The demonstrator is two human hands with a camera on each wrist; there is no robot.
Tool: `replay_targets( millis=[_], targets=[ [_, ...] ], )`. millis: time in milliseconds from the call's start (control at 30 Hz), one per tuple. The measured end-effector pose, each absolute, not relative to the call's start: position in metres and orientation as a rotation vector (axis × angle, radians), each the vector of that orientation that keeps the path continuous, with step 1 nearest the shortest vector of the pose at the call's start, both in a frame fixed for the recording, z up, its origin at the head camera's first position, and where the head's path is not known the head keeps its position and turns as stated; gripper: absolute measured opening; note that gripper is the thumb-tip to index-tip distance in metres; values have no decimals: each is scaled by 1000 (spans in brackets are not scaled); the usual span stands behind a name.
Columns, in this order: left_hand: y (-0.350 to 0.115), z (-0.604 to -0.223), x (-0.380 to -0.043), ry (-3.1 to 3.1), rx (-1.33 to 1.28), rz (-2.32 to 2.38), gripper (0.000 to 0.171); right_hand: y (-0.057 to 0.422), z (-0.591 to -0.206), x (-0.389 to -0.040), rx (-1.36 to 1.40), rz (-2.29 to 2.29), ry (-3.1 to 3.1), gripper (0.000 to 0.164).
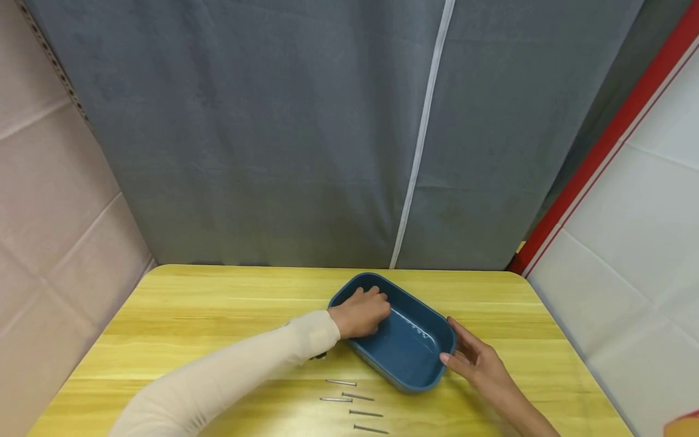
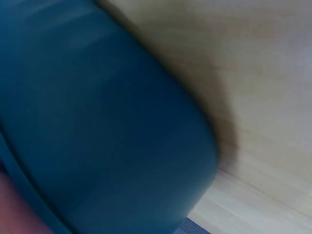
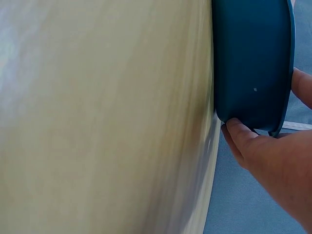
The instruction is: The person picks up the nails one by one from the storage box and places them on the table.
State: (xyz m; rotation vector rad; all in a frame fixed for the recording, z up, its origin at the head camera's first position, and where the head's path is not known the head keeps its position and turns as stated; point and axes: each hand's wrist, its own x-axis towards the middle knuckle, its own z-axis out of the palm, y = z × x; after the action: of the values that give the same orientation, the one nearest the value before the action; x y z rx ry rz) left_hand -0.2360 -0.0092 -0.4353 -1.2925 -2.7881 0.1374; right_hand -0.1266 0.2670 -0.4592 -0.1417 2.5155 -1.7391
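A deep blue rectangular container with rounded corners sits at a slant on the table. My left hand reaches over its left end, fingers bent down inside; whether they hold anything is hidden. At the opposite end my right hand grips the container, thumb by the rim and fingers along the outer wall. The right wrist view shows this hand with fingertips against the outer wall of the container. The left wrist view is mostly the container's outer side. Several metal nails lie loosely in front of it.
The yellow wood-grain table ends at a grey curtain behind. Pale panels stand on both sides, with a red strip at the right. A bit of something red and yellow shows at the lower right corner.
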Motion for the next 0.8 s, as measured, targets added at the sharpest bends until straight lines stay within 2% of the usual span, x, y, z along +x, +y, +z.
replay_targets(
  millis=[467,800],
  targets=[
    [-10,-433,-233,-2789,-1407,-216,16,268,-460,-127,-128,-1731,2504,77],
    [-10,-412,-221,-2856,-1395,-344,16,268,-460,-129,-121,-1708,2490,77]
  ],
)
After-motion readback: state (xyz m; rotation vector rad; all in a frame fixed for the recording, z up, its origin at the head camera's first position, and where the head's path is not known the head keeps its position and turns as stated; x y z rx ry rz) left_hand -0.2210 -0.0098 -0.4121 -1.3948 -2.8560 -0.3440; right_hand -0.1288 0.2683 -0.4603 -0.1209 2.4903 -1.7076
